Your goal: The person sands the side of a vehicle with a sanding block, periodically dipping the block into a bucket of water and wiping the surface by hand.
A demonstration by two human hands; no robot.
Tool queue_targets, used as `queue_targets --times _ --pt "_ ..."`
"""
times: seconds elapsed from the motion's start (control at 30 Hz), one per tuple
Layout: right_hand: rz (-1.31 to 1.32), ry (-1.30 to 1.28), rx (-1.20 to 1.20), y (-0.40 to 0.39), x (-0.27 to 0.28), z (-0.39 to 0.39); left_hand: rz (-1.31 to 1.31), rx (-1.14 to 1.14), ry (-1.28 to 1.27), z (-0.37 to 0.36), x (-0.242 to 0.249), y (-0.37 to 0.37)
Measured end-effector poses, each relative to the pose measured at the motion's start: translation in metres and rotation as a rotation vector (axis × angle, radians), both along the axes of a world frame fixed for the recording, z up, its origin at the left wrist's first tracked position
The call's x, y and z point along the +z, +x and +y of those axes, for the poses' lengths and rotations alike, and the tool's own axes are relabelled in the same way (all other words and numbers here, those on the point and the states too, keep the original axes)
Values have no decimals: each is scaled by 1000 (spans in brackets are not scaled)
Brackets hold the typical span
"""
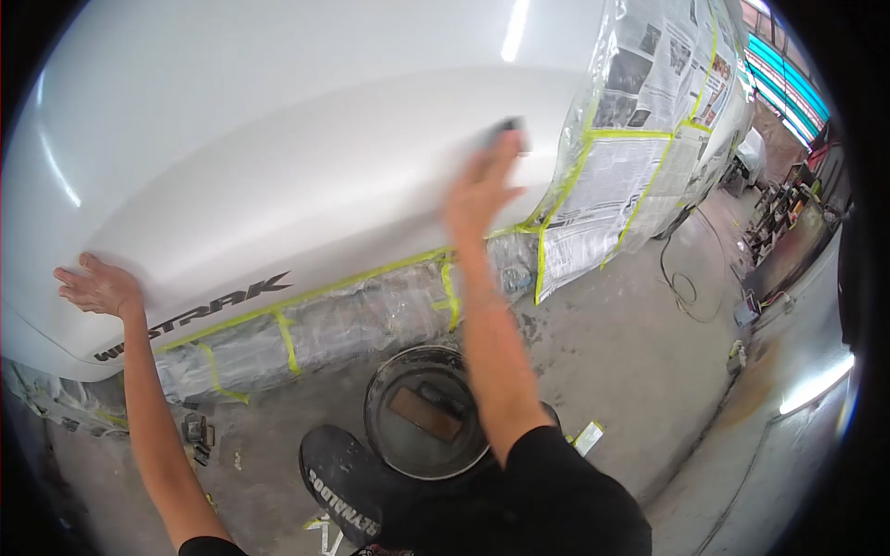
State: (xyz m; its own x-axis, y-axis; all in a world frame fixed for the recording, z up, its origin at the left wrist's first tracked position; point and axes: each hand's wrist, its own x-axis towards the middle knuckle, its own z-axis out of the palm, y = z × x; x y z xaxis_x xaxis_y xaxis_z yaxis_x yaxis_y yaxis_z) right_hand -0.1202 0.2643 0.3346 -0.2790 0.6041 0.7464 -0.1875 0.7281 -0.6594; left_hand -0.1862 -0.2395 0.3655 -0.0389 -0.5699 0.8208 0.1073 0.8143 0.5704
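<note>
Right fingers (503, 159) blurred, dark object (510, 124) (mostly hidden)

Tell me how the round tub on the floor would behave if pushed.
The tub would probably slide rather than tip, sitting flat with a wide base. The brown block inside looks loose, so it might shift.

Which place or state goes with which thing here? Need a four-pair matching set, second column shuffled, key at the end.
1. Left hand
2. Right hand
3. Brown block
4. Newspaper

A. Lies in the round tub
B. Bordered by yellow-green tape
C. Spread on the white panel, near the dark lettering
D. Has a small dark object at its fingertips

Pairs: 1-C, 2-D, 3-A, 4-B
</note>
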Motion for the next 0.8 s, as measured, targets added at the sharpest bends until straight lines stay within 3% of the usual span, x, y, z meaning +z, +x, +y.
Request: queue_targets --times 0.03,0.07,0.17,0.3,0.4,0.47,0.5,0.53,0.63,0.7,0.8 --pt "135 -72 56 -7 8 40 21 -7 5 0 4 -1" --pt "-24 -204 -23 3 29 37 37 -11 18 6 7 0" --pt "-21 -115 -41 -20 19 -46 40 -5 52 12 1 8" --pt "-132 382 337 8 -42 -182 50 19 30 5 4 2" --pt "-213 322 118 3 -22 -100 56 48 27 -7 -1 -7" --pt "-29 -34 83 2 14 -7 26 38 77 3 4 2" --pt "-1 -73 -5 -7 21 29 10 30 92 5 8 3" --pt "15 -206 12 0 39 30 26 32 77 3 8 0" --pt "-12 -147 -71 -22 28 -42 54 48 57 4 4 1" --pt "-5 150 1 -19 -10 -117 71 59 66 4 2 -2" --pt "-153 311 100 8 -27 -128 71 89 7 -7 3 -6"
